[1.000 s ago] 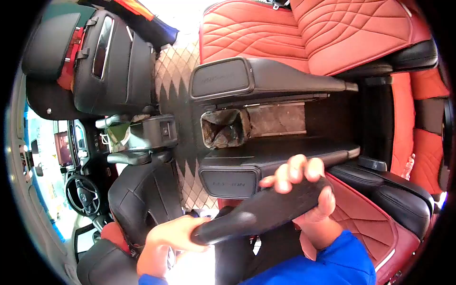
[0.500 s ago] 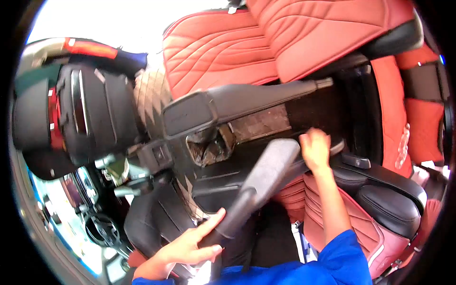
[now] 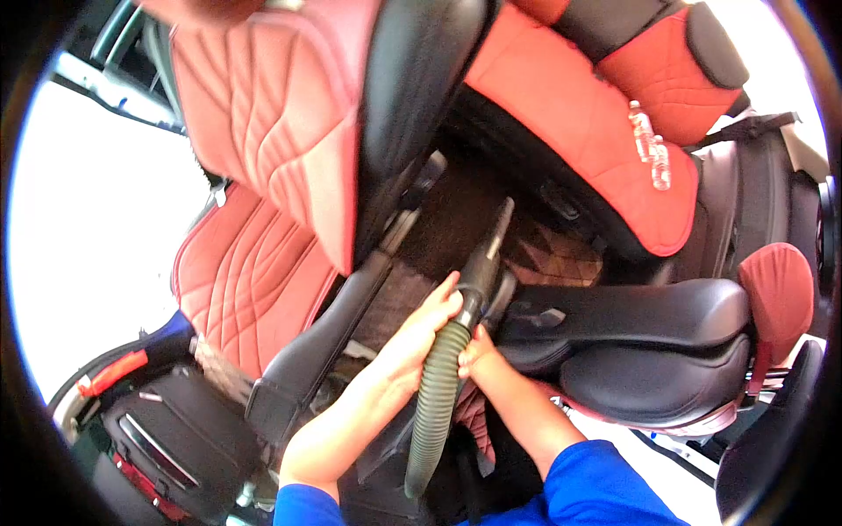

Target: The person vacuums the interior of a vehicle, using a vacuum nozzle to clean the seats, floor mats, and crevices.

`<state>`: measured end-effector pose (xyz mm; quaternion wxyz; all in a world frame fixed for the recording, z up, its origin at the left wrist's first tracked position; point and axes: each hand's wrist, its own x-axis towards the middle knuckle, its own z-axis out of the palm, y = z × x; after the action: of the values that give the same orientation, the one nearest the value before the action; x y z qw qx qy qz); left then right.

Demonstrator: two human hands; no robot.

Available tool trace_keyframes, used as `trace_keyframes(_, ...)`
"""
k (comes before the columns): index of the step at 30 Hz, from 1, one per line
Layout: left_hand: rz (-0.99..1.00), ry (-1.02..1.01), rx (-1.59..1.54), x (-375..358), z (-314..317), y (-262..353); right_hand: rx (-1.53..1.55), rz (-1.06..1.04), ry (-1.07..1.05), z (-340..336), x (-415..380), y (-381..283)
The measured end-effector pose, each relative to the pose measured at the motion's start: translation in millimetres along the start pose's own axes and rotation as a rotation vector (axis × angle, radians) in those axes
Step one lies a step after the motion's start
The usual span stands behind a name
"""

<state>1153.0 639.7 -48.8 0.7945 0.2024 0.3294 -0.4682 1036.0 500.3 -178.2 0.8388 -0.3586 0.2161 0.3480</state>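
A vacuum cleaner nozzle (image 3: 477,279) with a narrow slanted tip points away from me, over the dark floor (image 3: 460,203) between the seats. My left hand (image 3: 430,323) is closed around its handle end, where the ribbed green-grey hose (image 3: 433,412) joins on. Just behind, my right hand (image 3: 474,352) is closed on the right side of the hose; its fingers are partly hidden behind it. The hose runs down toward my body.
Red quilted seats (image 3: 250,280) stand on the left, with a tilted seat back (image 3: 272,114) above. Several clear plastic bottles (image 3: 648,145) lie on the red rear bench (image 3: 561,114). A black seat side (image 3: 631,316) is close on my right, and a long black console (image 3: 320,351) on my left.
My view has swung toward the rear bench. My right hand, earlier farther forward beside the seat, is now on the hose. My left hand has closed around the nozzle, which now points farther forward.
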Motion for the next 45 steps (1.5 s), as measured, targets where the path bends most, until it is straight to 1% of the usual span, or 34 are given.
trace_keyframes(1,-0.015,-0.041,-0.009,3,15,14,-0.545,-0.252,0.016,-8,10,15)
trace_keyframes(3,0.123,-0.078,0.098,11,55,47,-1.641,-0.750,0.057,-15,31,35)
trace_keyframes(5,0.257,-0.080,0.225,35,69,79,-1.726,-0.641,0.047,-4,26,28)
trace_keyframes(7,0.388,0.033,0.437,43,85,93,-1.592,-0.742,0.057,-9,30,34)
trace_keyframes(9,0.444,0.110,0.459,41,90,87,-1.462,-0.680,0.238,-2,26,24)
trace_keyframes(10,0.506,0.138,0.498,36,90,83,-1.288,-0.692,0.455,7,29,21)
trace_keyframes(11,0.526,0.156,0.540,28,87,80,-1.036,-0.663,0.576,21,32,8)
trace_keyframes(13,0.532,0.252,0.677,20,78,76,0.195,-0.426,0.601,20,77,14)
trace_keyframes(14,0.566,0.341,0.744,20,71,73,0.446,-0.448,0.508,51,77,-20)
trace_keyframes(15,0.725,0.420,0.978,34,49,73,0.698,-0.460,0.415,91,65,-78)
trace_keyframes(17,0.994,0.586,1.465,42,50,73,0.543,-0.571,0.131,137,50,-159)
trace_keyframes(18,0.919,0.574,1.618,33,64,79,0.381,-0.505,0.220,143,52,-170)
trace_keyframes(19,0.712,0.635,1.946,18,92,89,0.201,-0.437,0.306,139,59,-178)
trace_keyframes(21,0.800,0.429,2.389,-2,121,101,0.377,-0.452,0.342,127,68,-176)
trace_keyframes(22,0.590,0.267,2.497,-7,154,120,0.335,-0.413,0.399,129,69,-185)
trace_keyframes(23,0.531,0.356,2.336,-8,200,135,0.312,-0.358,0.481,130,68,-195)
trace_keyframes(24,0.689,0.157,2.440,3,223,155,0.389,-0.296,0.463,133,69,-204)
trace_keyframes(25,1.022,0.046,2.142,23,234,171,0.479,-0.241,0.420,137,70,-217)
trace_keyframes(26,1.589,0.093,2.512,50,267,185,0.416,-0.300,0.384,130,82,-241)
trace_keyframes(27,1.642,0.007,2.851,68,305,218,0.015,-0.824,0.476,131,130,-243)
trace_keyframes(28,1.665,-0.046,2.923,88,335,258,0.247,-0.676,0.413,116,145,-218)
trace_keyframes(29,1.601,0.177,2.932,123,362,294,0.490,-0.405,0.372,117,117,-242)
trace_keyframes(31,1.238,0.666,2.929,176,342,347,0.583,-0.312,0.375,92,126,-268)
trace_keyframes(32,1.086,0.189,2.905,177,309,363,0.682,-0.257,0.349,82,119,-262)
trace_keyframes(33,0.574,0.488,2.867,178,304,339,0.719,-0.338,0.281,53,137,-276)
trace_keyframes(34,0.871,0.526,2.916,172,302,307,0.736,-0.421,0.267,34,139,-283)
trace_keyframes(35,1.075,0.338,2.795,181,290,323,0.754,-0.448,0.249,27,133,-283)
trace_keyframes(37,1.338,0.258,2.555,182,288,335,0.837,-0.533,0.245,16,122,-290)
trace_keyframes(38,1.329,0.354,2.390,175,317,341,0.921,-0.582,0.178,20,114,-314)
trace_keyframes(39,1.466,0.283,2.081,174,327,343,0.988,-0.644,0.098,23,107,-331)
trace_keyframes(41,1.471,-0.028,1.680,146,325,325,0.946,-0.757,0.051,33,114,-375)
trace_keyframes(42,1.640,0.189,1.453,157,331,314,0.842,-0.778,-0.461,5,134,-402)
trace_keyframes(43,1.537,0.019,1.193,152,329,325,0.936,-0.714,-0.545,-3,147,-441)
trace_keyframes(45,1.541,0.240,1.000,155,335,326,0.977,-0.703,-0.578,-20,203,-531)
